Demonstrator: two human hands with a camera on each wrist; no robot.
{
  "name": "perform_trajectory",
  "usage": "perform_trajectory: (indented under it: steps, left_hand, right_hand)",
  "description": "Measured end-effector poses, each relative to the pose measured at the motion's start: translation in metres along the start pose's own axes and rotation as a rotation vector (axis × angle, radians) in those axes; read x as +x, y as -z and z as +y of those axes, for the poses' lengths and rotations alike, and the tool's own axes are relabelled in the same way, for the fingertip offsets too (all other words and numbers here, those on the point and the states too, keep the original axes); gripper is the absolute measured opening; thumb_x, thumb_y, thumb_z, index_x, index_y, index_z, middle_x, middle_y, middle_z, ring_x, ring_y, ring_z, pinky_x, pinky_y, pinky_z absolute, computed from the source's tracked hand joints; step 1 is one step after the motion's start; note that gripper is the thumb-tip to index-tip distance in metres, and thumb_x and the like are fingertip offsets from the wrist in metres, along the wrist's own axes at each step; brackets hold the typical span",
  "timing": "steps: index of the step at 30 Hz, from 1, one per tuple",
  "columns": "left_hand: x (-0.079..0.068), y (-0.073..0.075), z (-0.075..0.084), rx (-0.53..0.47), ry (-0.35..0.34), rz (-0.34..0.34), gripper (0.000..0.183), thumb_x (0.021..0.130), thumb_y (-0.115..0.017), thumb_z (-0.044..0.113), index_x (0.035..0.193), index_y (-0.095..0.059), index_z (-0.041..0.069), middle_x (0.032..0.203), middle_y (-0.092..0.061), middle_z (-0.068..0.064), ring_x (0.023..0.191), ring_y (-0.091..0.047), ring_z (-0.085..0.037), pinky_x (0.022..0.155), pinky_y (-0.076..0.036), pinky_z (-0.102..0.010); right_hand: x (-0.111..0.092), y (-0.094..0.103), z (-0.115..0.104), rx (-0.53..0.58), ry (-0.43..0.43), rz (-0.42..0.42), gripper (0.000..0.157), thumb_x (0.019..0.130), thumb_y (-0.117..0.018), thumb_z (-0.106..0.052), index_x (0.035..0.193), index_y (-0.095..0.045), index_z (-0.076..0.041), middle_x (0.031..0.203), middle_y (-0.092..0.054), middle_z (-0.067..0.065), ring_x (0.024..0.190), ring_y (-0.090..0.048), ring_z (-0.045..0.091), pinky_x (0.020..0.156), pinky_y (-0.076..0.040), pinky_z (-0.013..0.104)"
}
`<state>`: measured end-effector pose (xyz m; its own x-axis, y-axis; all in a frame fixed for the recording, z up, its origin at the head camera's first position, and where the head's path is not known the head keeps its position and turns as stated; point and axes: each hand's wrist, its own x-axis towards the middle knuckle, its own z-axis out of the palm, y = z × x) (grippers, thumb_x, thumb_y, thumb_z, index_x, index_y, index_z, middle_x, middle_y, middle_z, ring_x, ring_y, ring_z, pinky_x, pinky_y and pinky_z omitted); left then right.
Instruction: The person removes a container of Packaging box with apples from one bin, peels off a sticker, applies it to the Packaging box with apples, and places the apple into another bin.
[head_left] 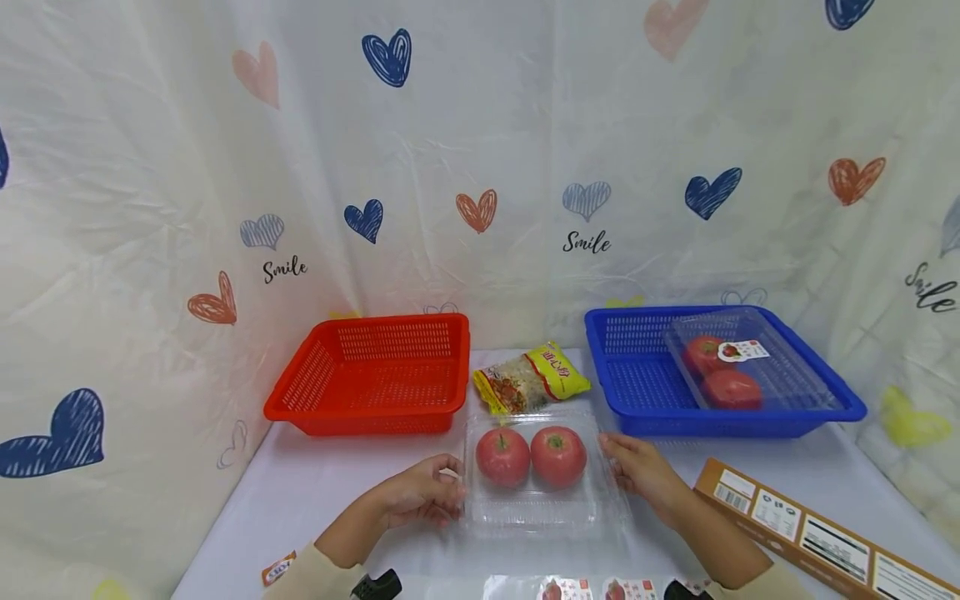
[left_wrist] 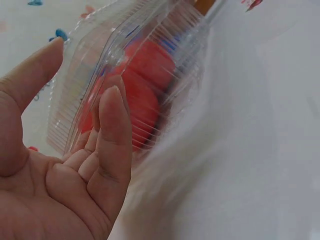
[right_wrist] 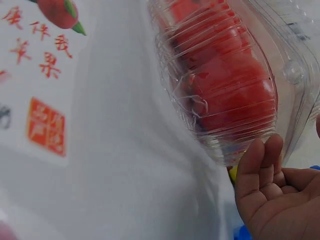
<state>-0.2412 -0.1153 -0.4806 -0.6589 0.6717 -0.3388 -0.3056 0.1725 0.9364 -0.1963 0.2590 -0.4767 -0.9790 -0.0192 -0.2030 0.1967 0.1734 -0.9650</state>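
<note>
A clear plastic clamshell box (head_left: 536, 512) with two red apples (head_left: 558, 457) inside lies on the white table in front of me. At its left side is my left hand (head_left: 429, 492), its fingers loosely bent beside the ribbed wall; in the left wrist view the thumb stands apart from the fingers. My right hand (head_left: 647, 475) holds the box's right edge. The right wrist view has those fingertips (right_wrist: 257, 155) against the wall, the thumb mostly out of frame.
Behind stand a red basket (head_left: 367, 421) and a blue basket (head_left: 720, 425), which holds another labelled box of apples (head_left: 731, 389). A yellow food packet (head_left: 531, 379) lies between them. An orange-brown carton (head_left: 817, 529) is at right, apple stickers (head_left: 566, 589) in front.
</note>
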Motion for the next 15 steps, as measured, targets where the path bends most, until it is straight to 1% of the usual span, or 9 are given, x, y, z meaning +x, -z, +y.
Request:
perform_trajectory:
  steps: [2, 4, 6, 7, 8, 11, 13, 15]
  left_hand:
    - [-0.004, 0.000, -0.002, 0.024, -0.005, 0.024, 0.045, 0.091, -0.068, 0.016, 0.125, -0.044, -0.002, 0.086, -0.067, -0.008, 0.072, -0.065, -0.019, 0.066, -0.057, -0.030]
    - [-0.009, 0.001, -0.006, 0.070, -0.009, 0.031, 0.047, 0.090, -0.071, 0.015, 0.127, -0.048, -0.004, 0.087, -0.067, -0.008, 0.073, -0.065, -0.019, 0.068, -0.057, -0.032]
    - [-0.016, 0.000, -0.010, 0.135, -0.007, 0.030, 0.044, 0.087, -0.073, 0.011, 0.124, -0.054, -0.004, 0.087, -0.068, -0.007, 0.072, -0.063, -0.018, 0.067, -0.057, -0.032]
    - [-0.020, -0.002, -0.012, 0.173, -0.005, 0.032, 0.041, 0.086, -0.074, 0.010, 0.121, -0.058, -0.004, 0.087, -0.068, -0.007, 0.071, -0.063, -0.017, 0.065, -0.056, -0.031]
    - [-0.024, -0.004, -0.014, 0.222, -0.006, 0.035, 0.038, 0.084, -0.076, 0.010, 0.117, -0.062, -0.002, 0.086, -0.069, -0.006, 0.070, -0.062, -0.015, 0.063, -0.055, -0.029]
    - [-0.036, -0.015, -0.021, 0.379, -0.027, 0.044, 0.028, 0.079, -0.081, 0.011, 0.104, -0.071, 0.005, 0.083, -0.069, -0.003, 0.071, -0.060, -0.013, 0.061, -0.051, -0.025]
    - [-0.041, -0.023, -0.025, 0.484, -0.065, 0.051, 0.025, 0.076, -0.084, 0.014, 0.098, -0.073, 0.008, 0.081, -0.068, 0.001, 0.072, -0.060, -0.010, 0.063, -0.050, -0.024]
    - [-0.044, -0.031, -0.028, 0.593, -0.109, 0.057, 0.026, 0.074, -0.085, 0.018, 0.097, -0.074, 0.011, 0.079, -0.067, 0.005, 0.073, -0.059, -0.008, 0.067, -0.050, -0.022]
  right_hand:
    - [-0.005, 0.001, -0.001, -0.026, 0.020, -0.021, 0.062, 0.101, -0.050, -0.041, 0.131, -0.046, 0.012, 0.110, -0.056, 0.016, 0.085, -0.057, 0.018, 0.074, -0.052, 0.032]
    - [-0.013, 0.005, -0.002, -0.038, 0.049, -0.072, 0.056, 0.103, -0.046, -0.040, 0.122, -0.050, 0.013, 0.102, -0.058, 0.014, 0.079, -0.059, 0.018, 0.069, -0.052, 0.032]
    - [-0.024, 0.009, -0.002, -0.037, 0.052, -0.127, 0.056, 0.104, -0.043, -0.037, 0.118, -0.049, 0.016, 0.094, -0.056, 0.011, 0.074, -0.058, 0.018, 0.066, -0.052, 0.032]
    - [-0.030, 0.011, -0.002, -0.039, 0.053, -0.152, 0.056, 0.105, -0.043, -0.036, 0.119, -0.049, 0.018, 0.094, -0.057, 0.009, 0.074, -0.059, 0.018, 0.066, -0.053, 0.032]
    - [-0.036, 0.014, -0.001, -0.046, 0.053, -0.176, 0.056, 0.105, -0.042, -0.035, 0.120, -0.050, 0.018, 0.093, -0.058, 0.008, 0.075, -0.059, 0.017, 0.067, -0.053, 0.032]
    - [-0.052, 0.022, 0.005, -0.086, 0.039, -0.221, 0.055, 0.105, -0.044, -0.033, 0.120, -0.054, 0.018, 0.091, -0.060, 0.006, 0.074, -0.058, 0.015, 0.068, -0.055, 0.031]
    - [-0.060, 0.027, 0.011, -0.138, 0.084, -0.276, 0.046, 0.103, -0.050, -0.028, 0.114, -0.059, 0.016, 0.089, -0.062, 0.008, 0.074, -0.059, 0.012, 0.067, -0.054, 0.029]
    - [-0.065, 0.031, 0.017, -0.178, 0.143, -0.366, 0.036, 0.099, -0.058, -0.019, 0.112, -0.061, 0.015, 0.089, -0.064, 0.010, 0.072, -0.058, 0.011, 0.065, -0.054, 0.028]
